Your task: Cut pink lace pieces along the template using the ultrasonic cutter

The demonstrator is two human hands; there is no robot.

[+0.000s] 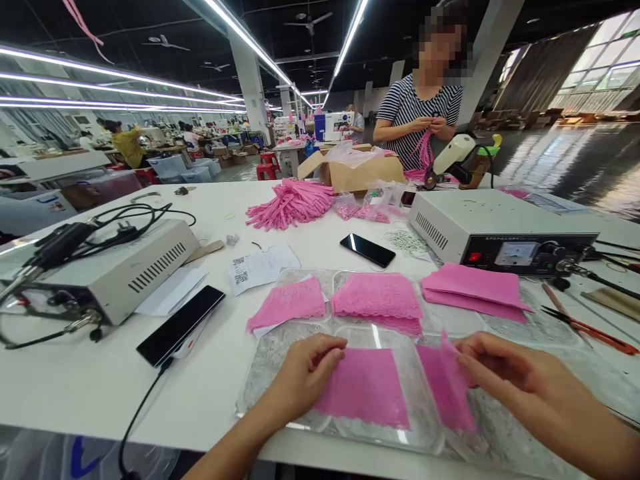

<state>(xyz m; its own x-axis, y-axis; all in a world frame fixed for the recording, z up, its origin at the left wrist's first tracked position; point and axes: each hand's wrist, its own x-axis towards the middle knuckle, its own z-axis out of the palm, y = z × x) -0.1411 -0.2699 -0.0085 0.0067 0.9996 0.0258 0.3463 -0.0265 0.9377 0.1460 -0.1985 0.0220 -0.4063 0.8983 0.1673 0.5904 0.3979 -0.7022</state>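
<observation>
My left hand [305, 377] rests with curled fingers on the left edge of a flat pink lace piece [365, 387] lying on a clear plastic sheet [280, 353]. My right hand [510, 377] pinches the upper edge of a second pink lace piece [445, 390], lifting it slightly. Beyond them lie two more pink lace pieces [290, 301] [377, 299] and a folded stack of pink fabric [473, 288].
A white machine box [120, 273] with cables sits left, another with a dial [495, 230] right. Two black phones [180, 325] [367, 249], papers [260, 267], scissors [590, 327], a heap of pink strips [290, 203] and a cardboard box [360, 173] lie around. A person in stripes [417, 117] stands across the table.
</observation>
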